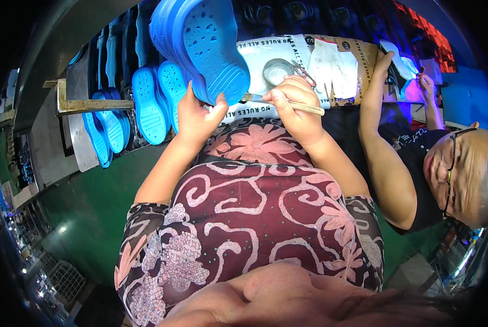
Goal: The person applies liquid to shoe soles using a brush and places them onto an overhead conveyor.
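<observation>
My left hand [196,116] grips a blue perforated clog [200,46] by its lower edge and holds it up over the workbench. My right hand [293,103] is closed around a thin wooden-handled brush [308,107] whose tip reaches toward the clog's edge. Just behind my right hand sits a small round metal tin [277,71] on a sheet of printed paper [257,54].
More blue clogs and soles [148,103] stand in rows at the left on a rack with a wooden bar [91,103]. White gloves [334,65] lie on cardboard. A co-worker in black at the right reaches an arm [377,125] onto the bench.
</observation>
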The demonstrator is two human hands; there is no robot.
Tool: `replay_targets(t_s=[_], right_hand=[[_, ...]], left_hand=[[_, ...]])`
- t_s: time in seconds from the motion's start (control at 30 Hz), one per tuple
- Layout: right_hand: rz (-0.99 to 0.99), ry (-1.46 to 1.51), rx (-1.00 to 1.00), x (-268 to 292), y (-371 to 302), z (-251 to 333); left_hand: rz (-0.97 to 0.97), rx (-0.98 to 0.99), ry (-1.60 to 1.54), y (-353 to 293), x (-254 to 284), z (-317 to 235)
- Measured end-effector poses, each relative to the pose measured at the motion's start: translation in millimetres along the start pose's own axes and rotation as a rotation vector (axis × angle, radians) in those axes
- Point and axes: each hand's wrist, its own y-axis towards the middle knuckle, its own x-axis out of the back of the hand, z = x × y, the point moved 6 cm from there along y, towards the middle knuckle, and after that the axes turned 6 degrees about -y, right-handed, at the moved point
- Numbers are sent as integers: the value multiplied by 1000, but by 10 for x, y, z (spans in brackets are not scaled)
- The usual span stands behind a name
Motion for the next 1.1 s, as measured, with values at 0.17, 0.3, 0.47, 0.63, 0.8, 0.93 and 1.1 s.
replay_targets(t_s=[0.17,0.3,0.47,0.63,0.8,0.93,1.1], right_hand=[[-17,-41,-20,-4,-5,-32],[-92,-16,-33,73,-44,-73],[-82,-13,-12,60,17,-47],[-51,-102,59,61,22,-45],[-35,-132,60,103,15,7],[51,-149,106,19,29,82],[-30,-150,82,82,-4,19]], left_hand=[[10,-105,66,10,-9,-55],[25,-96,100,12,-17,-60],[37,-86,66,24,-53,-101],[47,-117,108,17,-46,-74],[47,-104,123,15,-53,-95],[55,-100,89,24,-79,-135],[42,-144,78,16,-79,-98]])
